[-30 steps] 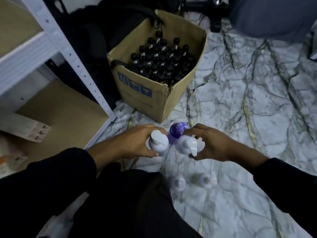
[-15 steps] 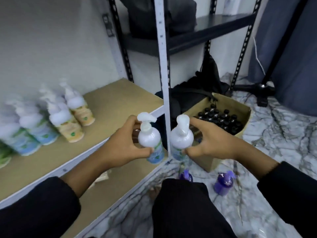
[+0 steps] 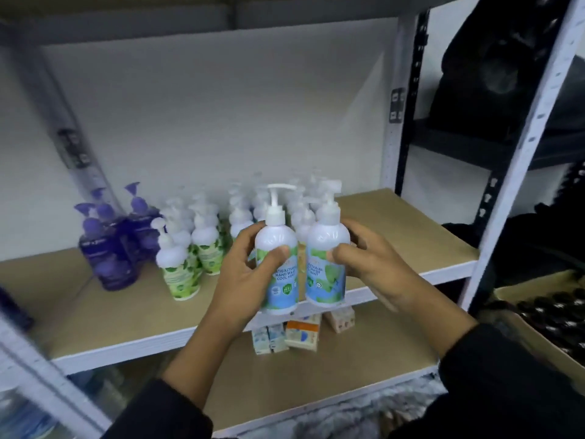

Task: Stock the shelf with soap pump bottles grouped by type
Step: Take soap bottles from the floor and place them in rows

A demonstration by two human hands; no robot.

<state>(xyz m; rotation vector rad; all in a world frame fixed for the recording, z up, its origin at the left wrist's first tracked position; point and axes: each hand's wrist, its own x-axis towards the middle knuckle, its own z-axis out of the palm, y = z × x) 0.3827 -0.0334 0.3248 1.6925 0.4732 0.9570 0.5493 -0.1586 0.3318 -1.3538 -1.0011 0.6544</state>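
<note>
each hand grips one white pump bottle, upright, side by side at the shelf (image 3: 373, 213) edge: left hand (image 3: 250, 280) on the bottle reading "antibacterial hand wash cool mint" (image 3: 278, 267), right hand (image 3: 370, 258) fingers wrapping its twin (image 3: 326, 264).

small cartons (image 3: 286, 335) on lower board, box of dark bottles (image 3: 560, 315)
</note>
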